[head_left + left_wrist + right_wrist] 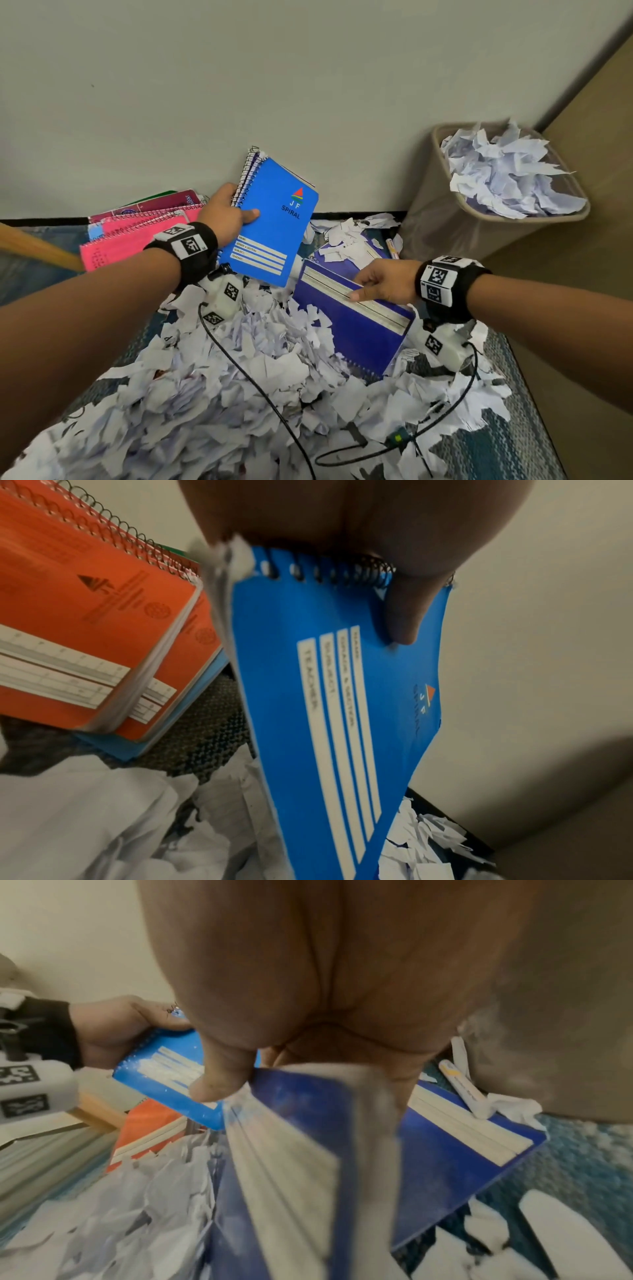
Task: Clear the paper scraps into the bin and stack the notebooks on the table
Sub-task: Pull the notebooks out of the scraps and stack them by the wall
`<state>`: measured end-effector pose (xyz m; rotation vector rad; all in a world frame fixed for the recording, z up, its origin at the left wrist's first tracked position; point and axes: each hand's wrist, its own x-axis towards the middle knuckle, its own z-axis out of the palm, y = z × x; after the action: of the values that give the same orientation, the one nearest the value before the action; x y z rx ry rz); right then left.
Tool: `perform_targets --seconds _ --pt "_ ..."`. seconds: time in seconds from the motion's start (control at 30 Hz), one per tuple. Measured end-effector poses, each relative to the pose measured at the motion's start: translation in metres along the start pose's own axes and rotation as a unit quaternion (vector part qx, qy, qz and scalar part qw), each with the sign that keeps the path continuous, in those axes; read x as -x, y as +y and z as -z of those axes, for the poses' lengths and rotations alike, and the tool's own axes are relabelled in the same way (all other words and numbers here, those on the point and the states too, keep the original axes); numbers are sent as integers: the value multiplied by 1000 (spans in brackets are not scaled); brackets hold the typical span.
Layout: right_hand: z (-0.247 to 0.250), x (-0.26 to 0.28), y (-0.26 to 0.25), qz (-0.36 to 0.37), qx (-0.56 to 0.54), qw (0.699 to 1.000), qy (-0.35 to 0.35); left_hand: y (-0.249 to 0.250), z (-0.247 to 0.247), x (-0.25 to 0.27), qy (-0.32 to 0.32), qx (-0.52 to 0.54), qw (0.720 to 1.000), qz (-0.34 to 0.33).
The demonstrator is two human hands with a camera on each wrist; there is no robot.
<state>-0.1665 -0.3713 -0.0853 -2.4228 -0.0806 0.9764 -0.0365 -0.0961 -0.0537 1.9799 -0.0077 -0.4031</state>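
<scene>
My left hand grips a bright blue spiral notebook by its coil, lifted above the mess, thumb on the cover. My right hand pinches the top edge of a dark blue notebook that stands tilted in the scraps. A second dark blue notebook lies flat behind it. White paper scraps cover the patterned cloth. The tan bin at the right holds crumpled paper to its rim.
A pile of pink and red spiral notebooks lies at the back left by the wall. A wooden stick juts in from the left. A white marker lies beside the bin. Black cables trail over the scraps.
</scene>
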Motion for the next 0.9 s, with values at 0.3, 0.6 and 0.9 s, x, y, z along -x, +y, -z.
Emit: perform_targets --seconds 0.3,0.6,0.9 --pt "61 22 -26 100 2 967 235 -7 13 -5 13 -13 1000 21" --pt "75 23 -48 279 51 838 466 -21 21 -3 -36 -32 998 41" --pt "5 -11 -30 299 182 857 379 -15 2 10 -184 78 979 32"
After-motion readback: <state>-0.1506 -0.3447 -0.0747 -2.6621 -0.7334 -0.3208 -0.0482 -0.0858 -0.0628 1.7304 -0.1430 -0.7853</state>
